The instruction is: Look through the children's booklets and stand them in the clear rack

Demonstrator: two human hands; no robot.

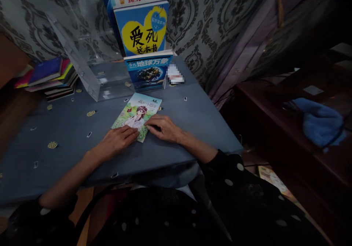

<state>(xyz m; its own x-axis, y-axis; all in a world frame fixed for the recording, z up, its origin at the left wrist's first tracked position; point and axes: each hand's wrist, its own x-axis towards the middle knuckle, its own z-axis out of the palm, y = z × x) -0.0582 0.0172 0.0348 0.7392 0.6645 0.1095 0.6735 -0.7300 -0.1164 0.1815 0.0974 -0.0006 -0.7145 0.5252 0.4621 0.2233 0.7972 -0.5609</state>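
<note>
A thin paperback book [137, 110] with a light blue and green cover, showing a drawn figure in white, lies closed and slanted on the table. My left hand [121, 137] rests on its lower left part, fingers stretched flat over the cover. At the book's right edge is my right hand [163, 128], its thumb and forefinger tips close together on that edge. Just behind, a blue book with a picture of the Earth [150, 73] stands upright in a clear plastic rack [95, 88]. Higher in the rack is a blue book with a yellow heart [141, 29].
A stack of colourful books [52, 73] lies at the table's back left. The blue-grey tablecloth [71, 128] has small pineapple prints. Right of the rack is a pixelated white item [175, 75]. A blue cloth [321, 123] sits on dark red furniture [275, 117] at the right.
</note>
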